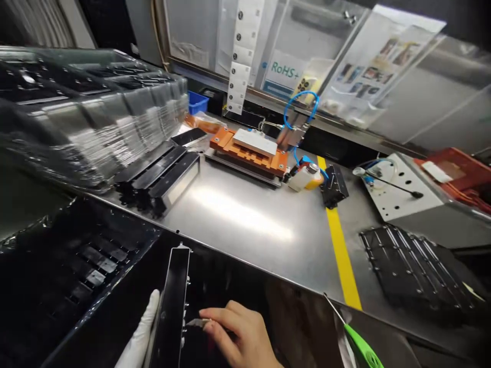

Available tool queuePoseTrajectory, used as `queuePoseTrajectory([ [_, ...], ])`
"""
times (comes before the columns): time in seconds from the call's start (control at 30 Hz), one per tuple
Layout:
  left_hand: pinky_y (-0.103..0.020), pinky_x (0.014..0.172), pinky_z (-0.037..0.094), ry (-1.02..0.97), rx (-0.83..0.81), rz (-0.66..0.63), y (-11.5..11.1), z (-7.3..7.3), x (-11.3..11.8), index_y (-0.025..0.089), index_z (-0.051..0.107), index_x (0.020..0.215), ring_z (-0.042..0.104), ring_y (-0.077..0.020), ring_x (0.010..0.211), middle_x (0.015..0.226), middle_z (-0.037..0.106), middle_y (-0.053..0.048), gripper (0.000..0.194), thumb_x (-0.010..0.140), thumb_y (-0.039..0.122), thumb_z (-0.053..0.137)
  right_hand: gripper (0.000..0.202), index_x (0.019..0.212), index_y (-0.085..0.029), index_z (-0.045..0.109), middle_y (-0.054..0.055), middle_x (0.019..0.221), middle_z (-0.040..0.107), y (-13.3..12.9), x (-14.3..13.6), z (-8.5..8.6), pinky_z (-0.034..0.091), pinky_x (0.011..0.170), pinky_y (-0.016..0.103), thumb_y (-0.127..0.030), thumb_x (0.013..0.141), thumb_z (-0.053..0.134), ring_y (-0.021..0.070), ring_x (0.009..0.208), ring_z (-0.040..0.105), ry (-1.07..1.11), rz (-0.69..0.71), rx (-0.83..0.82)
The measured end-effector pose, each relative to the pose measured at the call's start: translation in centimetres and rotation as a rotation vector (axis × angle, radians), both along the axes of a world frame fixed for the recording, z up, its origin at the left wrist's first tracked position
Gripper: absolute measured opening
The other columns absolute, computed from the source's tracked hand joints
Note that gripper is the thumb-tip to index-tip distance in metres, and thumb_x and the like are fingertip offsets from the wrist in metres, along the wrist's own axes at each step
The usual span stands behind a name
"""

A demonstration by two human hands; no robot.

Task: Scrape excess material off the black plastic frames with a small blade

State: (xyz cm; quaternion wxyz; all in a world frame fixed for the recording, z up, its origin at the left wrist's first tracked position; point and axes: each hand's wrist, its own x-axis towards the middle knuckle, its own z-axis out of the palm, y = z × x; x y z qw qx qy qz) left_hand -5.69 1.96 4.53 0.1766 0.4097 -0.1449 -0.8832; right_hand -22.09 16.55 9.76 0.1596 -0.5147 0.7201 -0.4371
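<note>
The long black part (174,306) is, in the head view, held lengthwise in front of the near edge of the desk (226,235), its far end just beside that edge; we cannot tell if they touch. The gloved left hand (140,332) lies straight along its left side, probably to steady it while leaving the tabbed right side free; the rest of that glove is hidden, so we cannot tell how its fingers are set. The bare right hand (243,335), also in front of the desk, has thumb and forefinger pinching a small blade (197,322), its tip aimed at the tabs. We judge the short grip is for fine control, though whether the tip touches is too small to tell. On the desk's left side we see a row of black bars (164,174), set close together perhaps to keep them in order, and at its back an orange fixture (251,153). A green-handled tool (362,345) lies at the desk's near edge, toward the right, seemingly to stay within reach.
</note>
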Motion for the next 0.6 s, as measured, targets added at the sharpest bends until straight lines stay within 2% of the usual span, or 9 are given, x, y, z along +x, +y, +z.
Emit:
queuePoseTrajectory([
  [0.13,-0.037,0.076,0.062,-0.101,-0.047,-0.023,0.9,-0.5,-0.5,0.019,0.064,0.123,0.070,-0.0199,0.093,0.118,0.070,-0.008,0.034,0.095,0.038,0.064,0.038,0.109,-0.032,0.080,0.001,0.068,0.069,1.1,-0.9,0.5,0.046,0.053,0.021,-0.056,0.101,0.051,0.0124,0.056,0.064,-0.035,-0.042,0.066],
  [0.23,-0.033,0.078,0.062,-0.154,-0.079,0.000,1.0,-0.7,-0.3,0.020,0.066,0.122,0.070,-0.0192,0.100,0.127,0.069,-0.008,0.030,0.092,0.022,0.068,0.035,0.109,-0.035,0.080,0.000,0.069,0.071,2.2,-0.4,-0.3,0.047,0.055,0.021,-0.056,0.099,0.053,0.0128,0.058,0.065,-0.074,0.020,0.066],
  [0.3,-0.032,0.080,0.062,-0.155,-0.088,0.008,1.2,-0.6,-0.4,0.019,0.067,0.120,0.069,-0.0193,0.104,0.131,0.068,-0.008,0.030,0.090,0.019,0.070,0.031,0.104,-0.037,0.081,-0.002,0.069,0.072,2.6,-0.2,-0.8,0.048,0.056,0.020,-0.057,0.097,0.058,0.0123,0.057,0.066,-0.132,0.040,0.022],
  [0.47,-0.042,0.084,0.061,-0.105,-0.073,0.032,1.9,0.6,-1.5,0.019,0.064,0.122,0.069,-0.0222,0.101,0.125,0.068,-0.010,0.036,0.095,0.043,0.062,0.034,0.107,-0.036,0.079,-0.001,0.075,0.072,1.4,-1.5,-0.4,0.049,0.061,0.021,-0.057,0.099,0.054,0.0133,0.064,0.067,-0.220,-0.037,0.084],
  [0.53,-0.042,0.082,0.061,-0.082,-0.054,0.025,2.1,1.3,-2.0,0.020,0.063,0.122,0.069,-0.0216,0.097,0.121,0.068,-0.009,0.039,0.096,0.048,0.059,0.037,0.110,-0.036,0.078,0.000,0.077,0.071,0.8,-2.2,0.1,0.048,0.062,0.022,-0.058,0.101,0.050,0.0135,0.068,0.067,-0.210,-0.070,0.097],
  [0.6,-0.041,0.080,0.061,-0.060,-0.036,0.013,2.1,2.0,-2.4,0.020,0.063,0.123,0.068,-0.0211,0.095,0.119,0.068,-0.009,0.039,0.096,0.048,0.059,0.038,0.109,-0.036,0.078,-0.001,0.077,0.070,0.7,-2.5,0.4,0.047,0.063,0.022,-0.059,0.101,0.049,0.0132,0.068,0.066,-0.176,-0.025,0.118],
])
